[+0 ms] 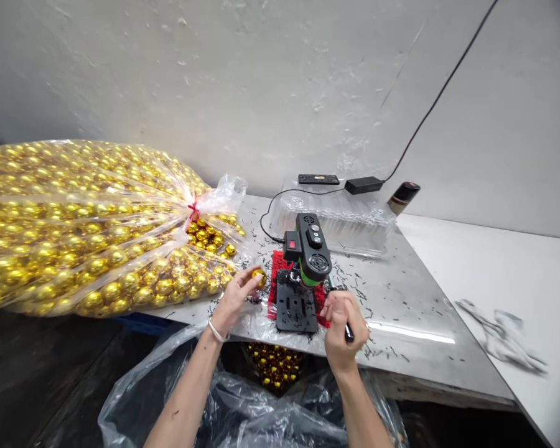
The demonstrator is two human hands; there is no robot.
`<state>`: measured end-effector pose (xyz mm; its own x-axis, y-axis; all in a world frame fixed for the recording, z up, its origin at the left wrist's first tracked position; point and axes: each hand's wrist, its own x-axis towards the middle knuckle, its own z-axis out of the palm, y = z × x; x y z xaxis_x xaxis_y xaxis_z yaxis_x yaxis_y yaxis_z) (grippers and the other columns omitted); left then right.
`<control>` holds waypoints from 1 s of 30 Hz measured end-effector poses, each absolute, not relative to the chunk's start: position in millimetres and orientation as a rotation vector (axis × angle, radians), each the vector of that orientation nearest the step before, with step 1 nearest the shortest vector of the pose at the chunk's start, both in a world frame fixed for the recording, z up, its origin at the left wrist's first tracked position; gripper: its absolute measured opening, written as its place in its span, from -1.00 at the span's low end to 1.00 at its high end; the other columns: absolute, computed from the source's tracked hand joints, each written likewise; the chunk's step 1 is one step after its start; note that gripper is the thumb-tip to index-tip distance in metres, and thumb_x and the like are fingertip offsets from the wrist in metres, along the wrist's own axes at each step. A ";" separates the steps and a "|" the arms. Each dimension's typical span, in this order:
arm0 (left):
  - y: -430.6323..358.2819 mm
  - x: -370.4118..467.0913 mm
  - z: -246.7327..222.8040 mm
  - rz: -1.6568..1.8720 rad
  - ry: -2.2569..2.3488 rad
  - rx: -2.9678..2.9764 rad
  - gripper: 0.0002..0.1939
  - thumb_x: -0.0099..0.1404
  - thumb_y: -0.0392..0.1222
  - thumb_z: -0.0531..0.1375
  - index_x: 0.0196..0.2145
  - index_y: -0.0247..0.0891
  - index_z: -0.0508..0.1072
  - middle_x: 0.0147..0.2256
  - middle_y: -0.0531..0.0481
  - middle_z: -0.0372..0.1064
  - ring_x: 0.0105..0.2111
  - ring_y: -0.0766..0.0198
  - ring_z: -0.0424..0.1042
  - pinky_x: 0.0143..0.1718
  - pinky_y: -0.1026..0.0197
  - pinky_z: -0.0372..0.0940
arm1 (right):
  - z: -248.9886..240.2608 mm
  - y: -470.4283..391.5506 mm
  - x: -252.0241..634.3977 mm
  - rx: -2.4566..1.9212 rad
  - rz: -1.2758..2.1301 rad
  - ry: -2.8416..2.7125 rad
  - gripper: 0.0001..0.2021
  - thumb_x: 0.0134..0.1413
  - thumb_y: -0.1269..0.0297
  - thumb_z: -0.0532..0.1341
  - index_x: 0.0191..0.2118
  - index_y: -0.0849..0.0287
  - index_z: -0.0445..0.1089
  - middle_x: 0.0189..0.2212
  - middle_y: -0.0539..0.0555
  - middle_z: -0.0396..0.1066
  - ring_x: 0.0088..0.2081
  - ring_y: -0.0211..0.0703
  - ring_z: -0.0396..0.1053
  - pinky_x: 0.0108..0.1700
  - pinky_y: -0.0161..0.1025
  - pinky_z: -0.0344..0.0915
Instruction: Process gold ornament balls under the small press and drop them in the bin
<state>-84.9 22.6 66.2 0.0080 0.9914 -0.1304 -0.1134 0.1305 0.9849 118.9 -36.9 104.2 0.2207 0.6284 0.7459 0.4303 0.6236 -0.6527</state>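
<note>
Left forearm [186, 389] foremost, gold ball [261, 278] between left fingers [250, 286]

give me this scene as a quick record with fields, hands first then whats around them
left hand: fingertips hold a gold ball
right hand: closed around a black handle beside the device
device: black machine with a red switch, above a black plate
under plate: red mat
robot-free left side: large clear bag of gold balls, tied with red
below table edge: loose clear plastic, more gold balls showing
behind device: power adapter
table: scattered black bits
</note>
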 end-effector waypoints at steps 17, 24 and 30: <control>9.8 -7.8 20.0 1.036 1.275 1.378 -0.56 0.20 -0.02 0.19 -0.03 -0.34 0.40 -0.34 -0.05 0.39 -0.57 0.36 0.38 -0.65 0.33 0.25 | 107.9 -39.7 122.0 -0.958 0.160 -1.495 -0.72 0.21 0.49 -0.02 -0.52 0.15 0.17 -0.50 0.00 0.24 -0.43 -0.27 0.25 -0.39 -0.27 0.17; 8.0 -6.8 22.1 1.062 1.317 1.830 -0.70 0.21 -0.21 0.20 -0.08 -0.28 0.45 -0.08 -0.16 0.41 -0.13 0.13 0.46 -0.11 0.12 0.39 | 107.5 -40.7 122.1 -0.959 0.164 -1.497 -0.73 0.21 0.50 -0.02 -0.50 0.15 0.18 -0.49 0.01 0.24 -0.42 -0.26 0.25 -0.39 -0.27 0.18; 6.6 -5.2 22.2 1.026 1.327 1.845 -0.71 0.24 -0.22 0.19 -0.08 -0.29 0.45 -0.09 -0.16 0.43 -0.18 0.14 0.48 -0.13 0.13 0.39 | 88.0 -39.2 124.9 -0.927 0.144 -1.538 -0.74 0.23 0.45 -0.04 -0.48 0.14 0.18 -0.49 0.03 0.24 -0.42 -0.24 0.25 -0.40 -0.25 0.22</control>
<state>-5.2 6.6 22.2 0.1869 0.9560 0.2262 0.4592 -0.2886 0.8402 124.9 -39.2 88.0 0.0963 0.6178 0.7804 0.4618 0.6669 -0.5849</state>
